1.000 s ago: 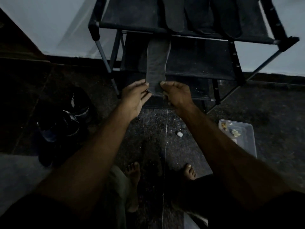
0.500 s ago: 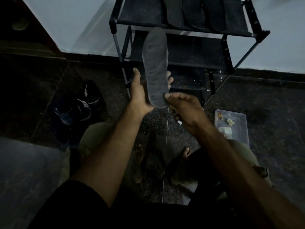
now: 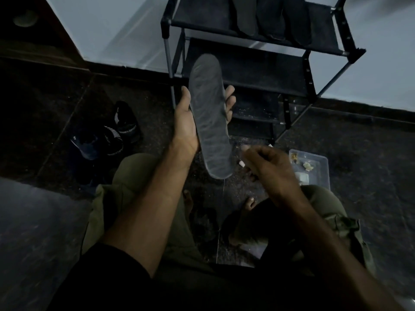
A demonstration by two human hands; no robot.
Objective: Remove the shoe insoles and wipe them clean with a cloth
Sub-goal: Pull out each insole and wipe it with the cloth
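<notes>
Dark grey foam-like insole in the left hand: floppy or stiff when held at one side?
The dark grey insole probably keeps its shape: it stands nearly straight, though the left hand holds only its middle. Likely light, since loosely cupped fingers carry it. Its matte surface suggests little slip.

The left hand [image 3: 187, 122] holds a grey insole [image 3: 210, 115] upright, thumb on its left edge and fingers behind. The right hand [image 3: 267, 163], loosely curled, hangs just right of the insole's near end. Three insoles [image 3: 270, 16] lie on the far rack [image 3: 323, 44]; shoes [image 3: 105, 135] sit left, a tray [image 3: 323, 164] right.

I am seeing one dark grey insole [image 3: 210, 117] standing nearly upright in my left hand [image 3: 186, 124]; three more insoles [image 3: 269, 16] are lying side by side on the rack's top shelf [image 3: 202, 16].
</notes>
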